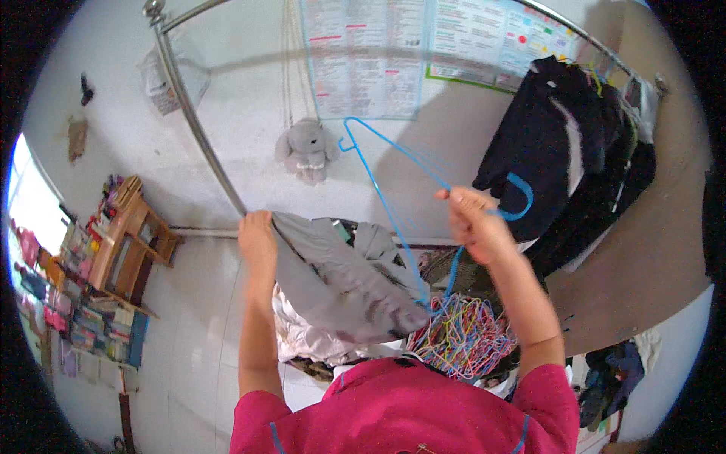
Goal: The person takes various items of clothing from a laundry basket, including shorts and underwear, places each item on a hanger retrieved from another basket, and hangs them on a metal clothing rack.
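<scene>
My left hand grips the upper edge of a grey garment beside the metal post of a clothes rack. The cloth hangs down to the right across the middle of the view. In my right hand, raised and slightly blurred, is a blue clothes hanger; its hook curves out to the right of the fist and its frame extends to the left. The hanger's lower end is close to the grey garment; whether they touch I cannot tell. A tangled heap of colourful hangers lies below.
Dark clothes hang at the right of the metal rack. White cloth lies beneath the garment. A grey plush toy hangs by the wall posters. At the left stands a wooden shelf with books and small items.
</scene>
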`<action>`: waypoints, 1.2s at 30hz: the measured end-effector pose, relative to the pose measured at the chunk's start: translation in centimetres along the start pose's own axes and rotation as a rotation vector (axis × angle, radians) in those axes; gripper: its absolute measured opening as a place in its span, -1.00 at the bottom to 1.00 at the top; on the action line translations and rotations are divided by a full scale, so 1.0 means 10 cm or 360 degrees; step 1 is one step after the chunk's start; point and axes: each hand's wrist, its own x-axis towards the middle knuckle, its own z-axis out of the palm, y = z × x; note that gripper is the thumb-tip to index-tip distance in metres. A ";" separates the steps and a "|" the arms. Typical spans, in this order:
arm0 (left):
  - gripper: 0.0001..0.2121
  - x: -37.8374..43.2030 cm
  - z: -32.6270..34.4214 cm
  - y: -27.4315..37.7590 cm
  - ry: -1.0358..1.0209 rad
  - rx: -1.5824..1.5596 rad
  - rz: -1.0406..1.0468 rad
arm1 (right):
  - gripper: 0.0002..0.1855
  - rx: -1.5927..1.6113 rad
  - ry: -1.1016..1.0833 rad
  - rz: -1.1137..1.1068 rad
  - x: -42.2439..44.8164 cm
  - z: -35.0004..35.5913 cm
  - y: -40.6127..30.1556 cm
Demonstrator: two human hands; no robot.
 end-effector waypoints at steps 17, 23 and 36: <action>-0.29 -1.81 0.79 -0.26 -0.0878 0.0025 -0.0855 | -0.75 -0.0493 -0.0310 0.0722 0.04 0.38 2.00; -0.34 -1.96 0.94 -0.27 -0.1372 -0.0058 -0.1030 | -0.73 -0.0388 -0.0408 0.0950 0.09 0.46 2.29; -0.58 -1.40 -0.08 0.25 -0.0570 -0.0938 -0.0648 | -0.74 -0.0065 -0.0527 0.0814 0.21 1.04 2.38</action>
